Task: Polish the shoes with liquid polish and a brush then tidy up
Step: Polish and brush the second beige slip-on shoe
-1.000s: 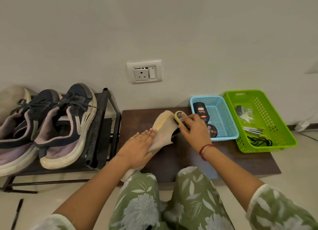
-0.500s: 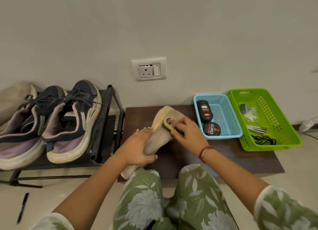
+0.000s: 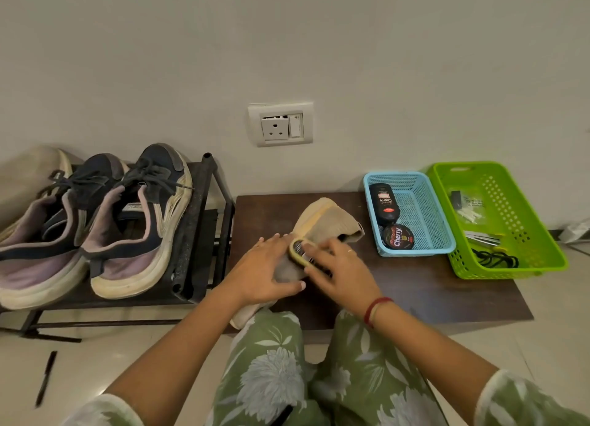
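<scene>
A beige shoe (image 3: 322, 221) lies on its side on the dark brown low table (image 3: 431, 285). My left hand (image 3: 265, 269) holds the shoe around its middle, thumb underneath. My right hand (image 3: 341, 269) grips a yellow-edged brush (image 3: 300, 250) and presses it against the shoe's side. In the blue basket (image 3: 424, 215) lie a black liquid polish bottle (image 3: 384, 206) and a round "Cherry" polish tin (image 3: 397, 236).
A green basket (image 3: 510, 221) with small items and a black cord sits at the table's right end. A black shoe rack (image 3: 198, 234) on the left carries dark sneakers (image 3: 134, 224). A black pen (image 3: 46, 377) lies on the floor. A wall socket (image 3: 281, 124) is above.
My right hand has drawn the brush along the shoe from its toe end toward me, close to my left hand. My left hand keeps its hold on the shoe.
</scene>
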Available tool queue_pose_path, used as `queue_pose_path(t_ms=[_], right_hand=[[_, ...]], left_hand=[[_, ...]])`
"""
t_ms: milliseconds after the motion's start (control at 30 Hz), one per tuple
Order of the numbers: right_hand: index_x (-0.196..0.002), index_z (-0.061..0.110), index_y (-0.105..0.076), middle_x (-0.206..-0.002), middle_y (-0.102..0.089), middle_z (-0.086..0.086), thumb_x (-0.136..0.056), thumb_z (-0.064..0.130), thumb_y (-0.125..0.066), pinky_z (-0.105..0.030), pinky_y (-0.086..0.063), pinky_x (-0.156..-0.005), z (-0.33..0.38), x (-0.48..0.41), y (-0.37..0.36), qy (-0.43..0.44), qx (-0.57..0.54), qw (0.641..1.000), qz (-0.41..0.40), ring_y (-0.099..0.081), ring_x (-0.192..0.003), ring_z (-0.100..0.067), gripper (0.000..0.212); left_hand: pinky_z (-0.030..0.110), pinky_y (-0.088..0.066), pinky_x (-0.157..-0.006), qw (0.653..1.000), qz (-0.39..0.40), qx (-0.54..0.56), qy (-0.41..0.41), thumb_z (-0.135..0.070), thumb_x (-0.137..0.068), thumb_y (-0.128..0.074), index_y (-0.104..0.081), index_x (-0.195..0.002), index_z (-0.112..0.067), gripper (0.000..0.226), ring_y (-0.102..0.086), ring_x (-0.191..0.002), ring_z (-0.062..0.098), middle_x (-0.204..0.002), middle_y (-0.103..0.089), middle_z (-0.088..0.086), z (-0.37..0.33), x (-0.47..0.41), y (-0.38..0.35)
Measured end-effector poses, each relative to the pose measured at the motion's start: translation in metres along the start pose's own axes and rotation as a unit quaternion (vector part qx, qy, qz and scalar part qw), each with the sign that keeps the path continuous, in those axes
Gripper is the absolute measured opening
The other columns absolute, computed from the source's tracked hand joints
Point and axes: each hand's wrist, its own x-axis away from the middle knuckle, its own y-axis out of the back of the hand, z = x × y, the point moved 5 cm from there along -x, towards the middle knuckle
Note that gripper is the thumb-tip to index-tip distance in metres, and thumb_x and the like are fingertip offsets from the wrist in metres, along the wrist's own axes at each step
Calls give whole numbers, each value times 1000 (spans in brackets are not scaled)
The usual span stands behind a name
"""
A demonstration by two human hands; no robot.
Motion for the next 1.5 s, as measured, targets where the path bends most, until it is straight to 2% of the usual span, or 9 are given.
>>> queue_pose_path(t_ms=[333,500,633,767,900,1033,1167,1300,1500], right_hand=[[-128,22,-58,-104,-52,-8,-88,42,-53,-43,-50,-79,-23,-10,7,-151,-33,981,-120,-54,-90,-29,45],[-119,25,-51,-104,-50,-4,-91,49,-44,-34,-49,-70,13,5,-15,39,-18,999,19,-52,-89,-24,38],[-108,15,-54,-106,-48,-6,-88,40,-54,-41,-46,-77,-23,-18,3,-106,-18,992,-64,-53,-93,-30,31],[-102,16,-52,-100,-48,-1,-89,46,-47,-35,-47,-72,21,-3,-16,80,-23,994,74,-50,-88,-19,33],[-106,13,-55,-107,-50,-7,-87,32,-61,-43,-47,-79,-25,-21,5,-99,-22,993,-67,-54,-93,-30,28],[-109,17,-53,-108,-50,-2,-87,38,-55,-41,-47,-80,6,0,-24,83,4,993,83,-52,-93,-23,30],[-108,14,-54,-112,-49,-7,-87,31,-62,-43,-47,-84,-41,-27,4,-119,-19,991,-49,-54,-96,-31,28],[-110,18,-51,-109,-49,-2,-86,34,-60,-40,-48,-81,8,-5,-20,94,21,990,105,-51,-94,-24,30],[-106,17,-50,-107,-45,-8,-85,30,-61,-43,-47,-78,-21,-23,3,-33,25,999,2,-52,-89,-31,27]], left_hand=[[41,-6,-119,999,3,34,25,-85,-58,-45,-26,-149,-23,111,-17,-144,13,-154,-29,-4,0,-3,5],[42,-6,-119,999,0,42,14,-99,-50,-32,-29,-149,-21,126,-17,-145,12,-155,-29,-3,4,-5,5],[39,-7,-119,999,1,34,37,-101,-48,-28,-26,-149,-18,131,-17,-145,13,-155,-28,-2,5,-6,5],[35,-8,-117,997,-11,72,28,-100,-53,-26,-31,-148,-22,123,-20,-144,12,-153,-32,-4,8,-3,5],[34,-9,-116,996,-16,79,46,-100,-54,-19,-31,-147,-21,123,-22,-143,13,-152,-33,-3,8,-5,6],[29,-6,-115,989,-26,136,46,-99,-56,-20,-35,-145,-22,119,-23,-143,13,-151,-35,-2,12,-2,5],[27,-6,-115,991,-28,119,54,-99,-55,-15,-33,-146,-19,123,-24,-142,11,-151,-34,-2,9,-4,6],[30,-5,-116,990,-41,127,51,-99,-58,-18,-34,-146,-22,118,-24,-142,12,-151,-35,-2,14,0,6],[26,-5,-113,994,-34,89,45,-99,-56,-12,-33,-147,-20,122,-25,-142,11,-151,-35,-2,7,-3,7]])
